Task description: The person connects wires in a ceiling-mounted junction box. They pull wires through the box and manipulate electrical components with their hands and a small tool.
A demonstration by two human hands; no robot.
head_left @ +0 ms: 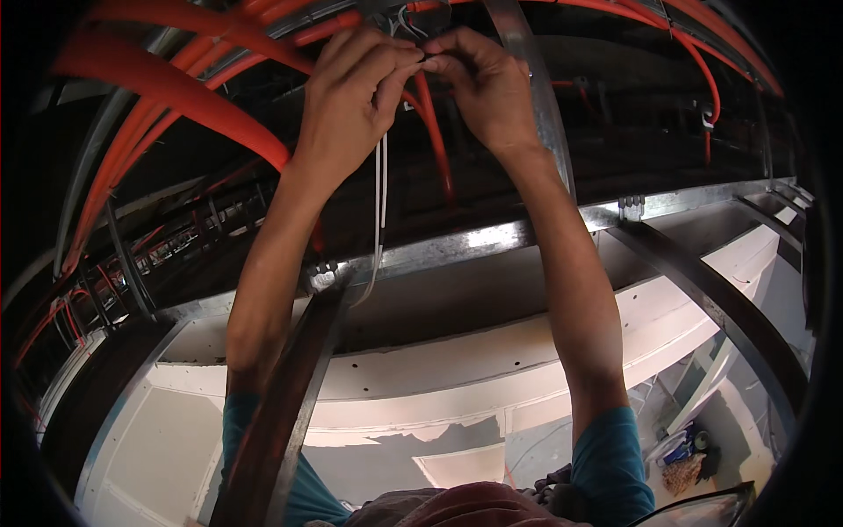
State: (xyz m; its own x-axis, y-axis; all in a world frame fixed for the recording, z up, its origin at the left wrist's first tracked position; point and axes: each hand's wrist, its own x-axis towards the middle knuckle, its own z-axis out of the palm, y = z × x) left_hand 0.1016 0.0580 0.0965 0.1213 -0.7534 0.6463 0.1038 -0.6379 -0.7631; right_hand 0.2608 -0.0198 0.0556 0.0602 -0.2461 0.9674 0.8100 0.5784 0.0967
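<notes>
Both my arms reach up to the top of the view. My left hand (358, 88) is closed, thumb and forefinger pinching a small dark piece (425, 58), too small to tell its kind. My right hand (488, 92) pinches at the same piece from the other side, its fingertips almost touching the left ones. Thin white wires (409, 23) curl just above the fingertips, beside an orange conduit end. Longer white wires (380, 198) hang down behind my left hand, past the metal rail; whether it grips them is hidden.
Orange flexible conduits (167, 92) arch across the upper left, close to my left arm. A galvanized rail (479, 241) crosses behind my forearms. Dark metal channels (294, 386) (716, 294) run towards me. Below lie white curved ceiling panels (457, 378) and, lower right, a heap of items (685, 465).
</notes>
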